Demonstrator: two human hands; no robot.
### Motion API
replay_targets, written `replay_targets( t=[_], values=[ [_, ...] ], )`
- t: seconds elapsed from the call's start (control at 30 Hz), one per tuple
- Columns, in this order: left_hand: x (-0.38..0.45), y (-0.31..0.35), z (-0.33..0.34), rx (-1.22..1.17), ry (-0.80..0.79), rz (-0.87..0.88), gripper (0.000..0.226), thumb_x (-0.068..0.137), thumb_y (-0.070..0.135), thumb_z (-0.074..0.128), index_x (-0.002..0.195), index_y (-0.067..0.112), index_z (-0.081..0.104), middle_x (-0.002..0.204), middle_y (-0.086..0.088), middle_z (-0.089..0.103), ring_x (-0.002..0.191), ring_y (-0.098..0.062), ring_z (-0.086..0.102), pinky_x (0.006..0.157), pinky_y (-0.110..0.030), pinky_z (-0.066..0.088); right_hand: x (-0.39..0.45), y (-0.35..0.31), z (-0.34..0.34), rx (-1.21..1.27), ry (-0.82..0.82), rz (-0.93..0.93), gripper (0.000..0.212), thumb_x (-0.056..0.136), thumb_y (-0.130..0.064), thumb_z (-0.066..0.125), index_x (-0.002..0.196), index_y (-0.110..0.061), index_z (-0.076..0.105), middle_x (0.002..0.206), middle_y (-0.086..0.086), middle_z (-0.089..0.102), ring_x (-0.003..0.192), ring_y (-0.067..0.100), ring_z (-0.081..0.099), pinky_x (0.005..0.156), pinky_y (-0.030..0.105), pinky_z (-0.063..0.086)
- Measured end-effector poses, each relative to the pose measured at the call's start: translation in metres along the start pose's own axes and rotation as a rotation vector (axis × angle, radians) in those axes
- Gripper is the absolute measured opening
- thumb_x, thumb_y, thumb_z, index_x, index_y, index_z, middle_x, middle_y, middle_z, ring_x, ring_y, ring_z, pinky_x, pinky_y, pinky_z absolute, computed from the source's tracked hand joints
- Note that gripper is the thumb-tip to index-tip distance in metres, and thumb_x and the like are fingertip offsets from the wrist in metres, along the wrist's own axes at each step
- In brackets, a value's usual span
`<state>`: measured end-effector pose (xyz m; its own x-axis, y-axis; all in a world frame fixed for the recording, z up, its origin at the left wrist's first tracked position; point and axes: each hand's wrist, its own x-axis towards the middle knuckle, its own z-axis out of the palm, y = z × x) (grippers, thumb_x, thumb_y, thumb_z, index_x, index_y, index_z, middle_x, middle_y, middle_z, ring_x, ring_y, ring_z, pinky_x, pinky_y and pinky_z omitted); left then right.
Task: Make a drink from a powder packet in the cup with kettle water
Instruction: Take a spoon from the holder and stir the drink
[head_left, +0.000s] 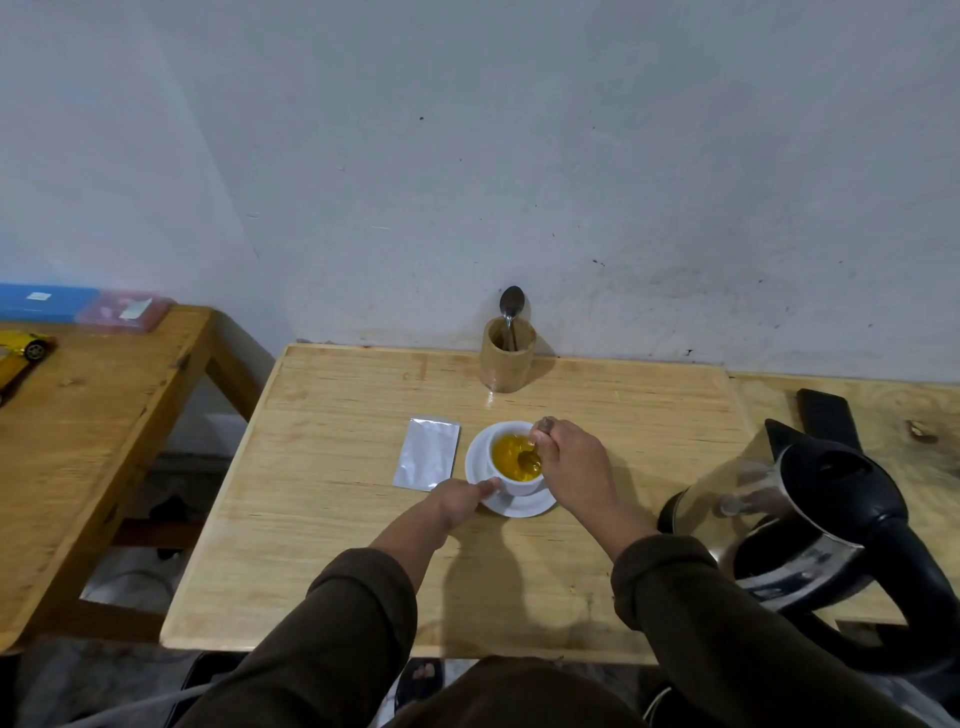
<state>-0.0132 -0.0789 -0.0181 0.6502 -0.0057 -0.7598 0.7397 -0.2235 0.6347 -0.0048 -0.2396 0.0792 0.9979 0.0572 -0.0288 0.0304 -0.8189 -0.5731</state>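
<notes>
A white cup (519, 480) is sitting on a white saucer (480, 457) just below the centre of the frame, on the pale wooden tabletop (322, 519), and it is holding a yellow-orange drink (511, 452). The right hand (571, 467) is hovering over the cup's right rim, its fingers (543, 434) pinching the handle of a spoon (529, 458) whose bowl is dipping into the liquid. The left hand (457, 501) is reaching in from the lower left, its fingers (485, 487) closing on the saucer's edge and touching the cup's lower left side. A silver packet (427, 452) is lying flat just left of the saucer. The kettle (810, 519) is standing at the right edge of the frame, well apart from the cup. A wooden holder (506, 361) with another spoon (511, 304) is standing against the wall above the cup.
</notes>
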Motion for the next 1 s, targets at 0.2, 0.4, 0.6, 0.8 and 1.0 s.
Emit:
replay_targets(
  t=[0.2,0.4,0.6,0.8,1.0],
  values=[
    [-0.006,0.001,-0.001,0.005,-0.001,0.004,0.078,0.070,0.061,0.066,0.125,0.005,0.061,0.129,-0.015,0.062,0.121,-0.032,0.057,0.105,-0.042,0.045,-0.002,0.001,0.001,0.053,-0.001,0.020,0.028,0.096,-0.022,0.045,0.111,-0.017,0.067,0.114,0.004,0.069,0.102,0.022,0.062,0.088,0.033,0.049],
    [-0.008,0.002,-0.001,0.008,-0.003,0.021,0.101,0.047,0.072,0.065,0.123,0.006,0.062,0.128,-0.016,0.063,0.122,-0.034,0.057,0.106,-0.044,0.046,-0.005,-0.005,0.001,0.130,-0.077,0.013,0.025,0.094,-0.023,0.050,0.106,-0.013,0.068,0.105,0.006,0.072,0.096,0.023,0.064,0.085,0.036,0.051],
    [-0.007,0.001,-0.003,0.010,-0.012,0.032,0.107,0.041,0.074,0.065,0.124,0.006,0.062,0.126,-0.015,0.064,0.120,-0.033,0.059,0.107,-0.046,0.045,-0.001,-0.004,0.001,0.145,-0.075,0.048,0.024,0.095,-0.024,0.046,0.096,-0.007,0.064,0.090,0.013,0.069,0.084,0.027,0.065,0.078,0.039,0.052],
    [-0.009,0.003,-0.004,0.026,-0.017,0.025,0.106,0.042,0.074,0.065,0.124,0.006,0.061,0.126,-0.015,0.065,0.119,-0.032,0.059,0.106,-0.047,0.045,0.001,-0.002,0.002,0.006,0.002,0.046,0.028,0.097,-0.022,0.041,0.107,-0.013,0.066,0.106,0.008,0.069,0.096,0.023,0.061,0.082,0.032,0.047],
    [-0.019,0.009,-0.006,0.078,-0.041,0.016,0.087,0.064,0.069,0.063,0.123,0.006,0.062,0.126,-0.014,0.064,0.115,-0.029,0.060,0.103,-0.039,0.047,-0.007,-0.007,0.007,0.103,-0.039,0.061,0.025,0.094,-0.022,0.048,0.109,-0.020,0.068,0.112,0.002,0.070,0.102,0.020,0.062,0.088,0.032,0.048]
  ],
)
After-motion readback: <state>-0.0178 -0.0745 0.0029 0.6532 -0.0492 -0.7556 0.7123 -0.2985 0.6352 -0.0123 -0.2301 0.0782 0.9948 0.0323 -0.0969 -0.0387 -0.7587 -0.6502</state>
